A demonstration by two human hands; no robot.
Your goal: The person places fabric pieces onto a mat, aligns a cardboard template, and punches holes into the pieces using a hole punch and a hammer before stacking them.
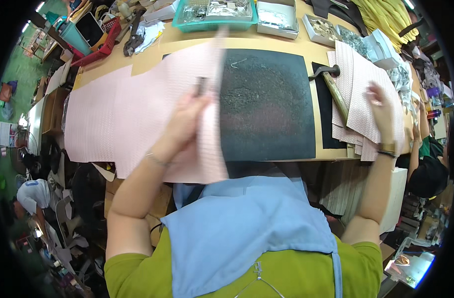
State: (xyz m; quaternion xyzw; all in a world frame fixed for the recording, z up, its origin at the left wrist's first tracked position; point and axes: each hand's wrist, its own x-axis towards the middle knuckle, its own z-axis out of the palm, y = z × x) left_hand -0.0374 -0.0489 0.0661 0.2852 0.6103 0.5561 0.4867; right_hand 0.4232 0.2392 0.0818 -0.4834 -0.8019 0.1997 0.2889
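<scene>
My left hand [186,119] is closed around a short dark metal tool [202,85], its kind unclear. It is also at the raised edge of a pale pink textured sheet [147,107], which stands up blurred beside the black pad [266,107]. More of the pink material [95,119] spreads out to the left. Over a stack of cut pink pieces [363,94] at the right is my right hand [378,99], its fingers smeared by motion. A hammer [340,99] with a wooden handle lies between the pad and that stack.
Along the table's far side stand a teal tray [214,24] of small parts, a white box [277,22] and a box of small pale pieces [322,30]. Yellow material [388,20] lies far right. A red basket [100,52] stands at the far left. People work nearby.
</scene>
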